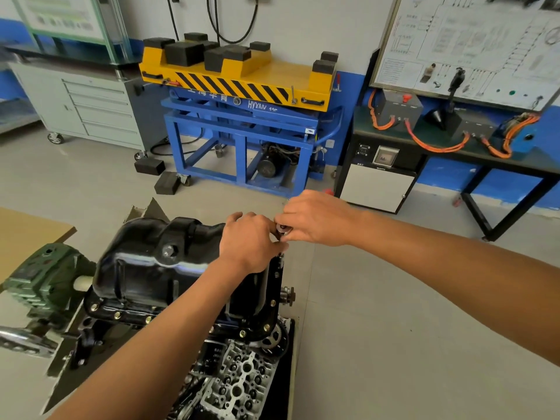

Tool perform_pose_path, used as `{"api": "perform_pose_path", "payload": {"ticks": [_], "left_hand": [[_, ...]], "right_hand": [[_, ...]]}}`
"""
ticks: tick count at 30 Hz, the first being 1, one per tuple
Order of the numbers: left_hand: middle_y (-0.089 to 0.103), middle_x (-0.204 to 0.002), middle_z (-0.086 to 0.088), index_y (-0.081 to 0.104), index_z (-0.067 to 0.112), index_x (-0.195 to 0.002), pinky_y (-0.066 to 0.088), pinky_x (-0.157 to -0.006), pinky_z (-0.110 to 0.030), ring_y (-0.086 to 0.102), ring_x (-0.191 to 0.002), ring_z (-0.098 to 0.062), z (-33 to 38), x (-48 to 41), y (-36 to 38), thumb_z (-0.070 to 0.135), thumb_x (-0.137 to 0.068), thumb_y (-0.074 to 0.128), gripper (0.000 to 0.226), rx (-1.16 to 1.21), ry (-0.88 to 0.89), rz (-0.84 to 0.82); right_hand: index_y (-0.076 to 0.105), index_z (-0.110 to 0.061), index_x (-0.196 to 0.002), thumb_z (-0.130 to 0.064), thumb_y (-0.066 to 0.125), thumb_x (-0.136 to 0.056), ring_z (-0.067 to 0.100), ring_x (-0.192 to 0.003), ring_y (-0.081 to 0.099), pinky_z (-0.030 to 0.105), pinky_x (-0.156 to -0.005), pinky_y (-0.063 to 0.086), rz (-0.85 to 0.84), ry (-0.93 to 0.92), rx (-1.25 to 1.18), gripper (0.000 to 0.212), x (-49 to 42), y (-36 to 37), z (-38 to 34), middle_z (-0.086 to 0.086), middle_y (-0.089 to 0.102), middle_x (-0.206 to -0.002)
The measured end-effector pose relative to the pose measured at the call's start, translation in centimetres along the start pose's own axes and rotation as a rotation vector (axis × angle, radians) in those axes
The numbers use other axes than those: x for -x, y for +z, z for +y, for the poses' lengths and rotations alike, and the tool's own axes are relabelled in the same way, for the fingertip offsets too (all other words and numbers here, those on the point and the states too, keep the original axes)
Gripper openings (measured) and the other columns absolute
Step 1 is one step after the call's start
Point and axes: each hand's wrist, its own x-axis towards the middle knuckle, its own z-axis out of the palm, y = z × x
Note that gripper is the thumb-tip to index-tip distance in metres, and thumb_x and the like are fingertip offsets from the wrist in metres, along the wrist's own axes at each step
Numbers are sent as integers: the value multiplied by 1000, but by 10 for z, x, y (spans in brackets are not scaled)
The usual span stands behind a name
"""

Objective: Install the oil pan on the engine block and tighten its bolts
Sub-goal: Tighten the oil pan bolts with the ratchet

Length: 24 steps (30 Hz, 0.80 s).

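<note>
A glossy black oil pan [157, 262] sits on the upturned engine block [194, 325], with several bolts [117, 314] along its near flange. Both hands meet over the pan's far right corner. My left hand [248, 241] curls round the socket end of a ratchet wrench [284, 230], just above the flange. My right hand [315, 219] grips the wrench's handle, which lies hidden under the fingers. Only the round metal head shows between the two hands.
A cylinder head [239, 383] lies on the floor in front of the block. A green gearbox of the engine stand [45, 280] is at the left. Behind stand a blue and yellow lift table [242, 116], a grey drawer cabinet [91, 107] and a training bench [454, 137].
</note>
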Motion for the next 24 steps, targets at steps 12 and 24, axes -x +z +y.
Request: {"api": "perform_pose_path", "payload": {"ticks": [12,24], "left_hand": [[61,-73,3,53,26,-67,32,-80,-35,56,-79,-24,3,-34,0,39,-88,66,28,67,-105,-113],[51,-72,2,45,24,-71,40,-74,-36,56,-75,-27,3,-37,0,33,-87,68,30,-8,-106,-174]], "right_hand": [[60,-16,-98,-41,55,-98,19,-85,56,30,-63,35,46,186,-63,25,-9,11,11,-3,57,-86],[41,-18,-59,-23,59,-92,20,-53,43,30,-45,25,-64,545,-114,38,-23,6,-23,0,40,-62]]}}
